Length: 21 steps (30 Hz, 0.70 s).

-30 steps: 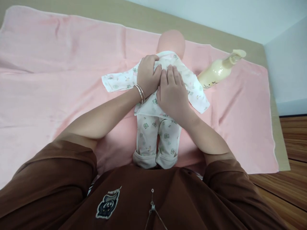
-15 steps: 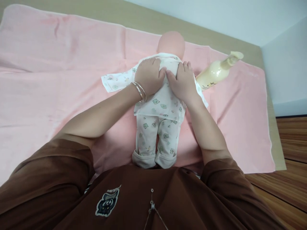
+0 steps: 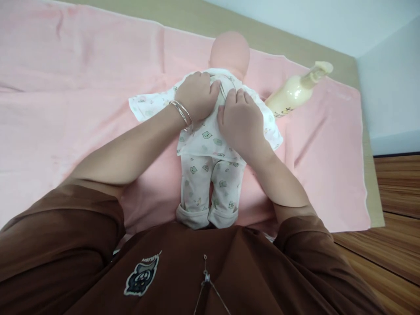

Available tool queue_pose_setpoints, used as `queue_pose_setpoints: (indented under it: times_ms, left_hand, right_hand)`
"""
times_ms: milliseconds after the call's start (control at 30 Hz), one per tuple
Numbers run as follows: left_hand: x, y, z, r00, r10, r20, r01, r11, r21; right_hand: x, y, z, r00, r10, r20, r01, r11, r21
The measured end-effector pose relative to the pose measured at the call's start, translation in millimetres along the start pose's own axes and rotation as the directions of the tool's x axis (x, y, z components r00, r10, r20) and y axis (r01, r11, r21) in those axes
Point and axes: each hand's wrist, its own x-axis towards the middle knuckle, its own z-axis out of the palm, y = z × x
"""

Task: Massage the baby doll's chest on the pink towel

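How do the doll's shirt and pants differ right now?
The shirt has the left hand and right hand on it; the pants have neither. The shirt's sleeves splay outward, while the pants' legs lie side by side. The pants end in turned-up cuffs; the shirt's hem overlaps their top. Both are whitish with small printed motifs.

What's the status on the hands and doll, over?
Left hand and right hand on the doll, at its upper body. Doll on pink cloth, head at the far end. Pump bottle beside doll, apart from both hands.
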Motion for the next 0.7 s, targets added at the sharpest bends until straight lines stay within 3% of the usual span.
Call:
queue_pose_setpoints:
  times_ms: [100,233,333,500,600,700]
  left_hand:
    - [-7.5,5.3,1.4,0.998,0.063,-0.03,-0.065,0.996,-0.054]
    - [-28.8,26.7,-7.2,0.968,0.23,-0.096,-0.236,0.97,-0.053]
    - [-36.7,36.0,-12.7,0.949,0.29,-0.121,-0.301,0.95,-0.087]
    - [-23.7,25.8,-9.0,0.984,0.167,-0.065,-0.171,0.983,-0.066]
    - [-13.3,17.0,-3.5,0.996,0.064,-0.054,-0.063,0.998,0.011]
    - [-9.9,13.5,-1.4,0.997,0.064,-0.045,-0.059,0.992,0.108]
  right_hand:
    - [7.9,11.3,-0.7,1.0,0.011,-0.012,-0.01,0.997,0.071]
    - [23.6,34.7,6.9,0.997,0.072,0.037,-0.078,0.979,0.189]
    - [32.2,43.5,18.4,0.996,0.087,-0.017,-0.082,0.976,0.202]
    - [33.2,39.9,23.7,0.998,0.062,-0.013,-0.06,0.99,0.131]
    - [18.3,24.9,8.9,0.998,0.069,0.006,-0.069,0.997,0.027]
    - [0.1,7.0,-7.2,0.997,0.067,0.048,-0.064,0.995,-0.072]
